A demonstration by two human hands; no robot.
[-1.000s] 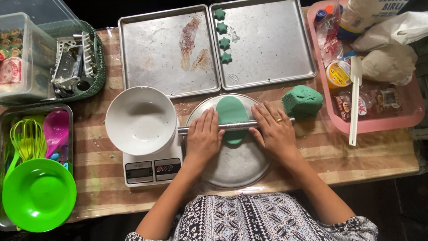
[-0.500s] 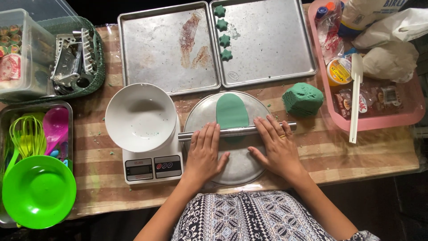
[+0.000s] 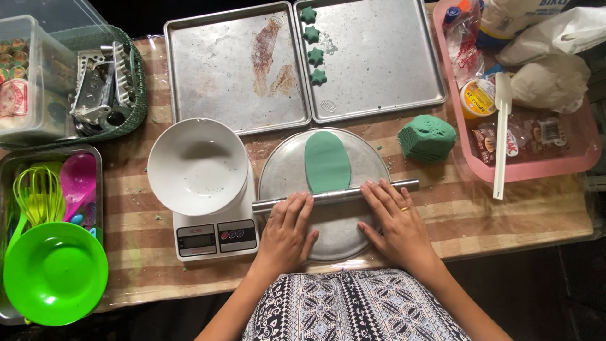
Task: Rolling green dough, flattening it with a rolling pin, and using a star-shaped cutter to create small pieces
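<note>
Rolling pin [image 3: 334, 196]: lies left to right across the round metal plate [image 3: 284, 170], at the near end of the dough
Dough [image 3: 327, 161]: green, flat, long way points away from the person
Left hand [image 3: 287, 230]: fingers flat on the pin
Right hand [image 3: 394, 218]: fingers flat on the pin

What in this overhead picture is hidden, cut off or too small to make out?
All in the head view:
- Near end of the green dough: hidden under the metal rolling pin.
- Palms of the left hand and right hand: facing down, unseen.
- Kitchen scale top: covered by the white bowl.
- Green plate: cut by the left edge.
- Pink tray contents: wrapped in bags, unclear.
</note>
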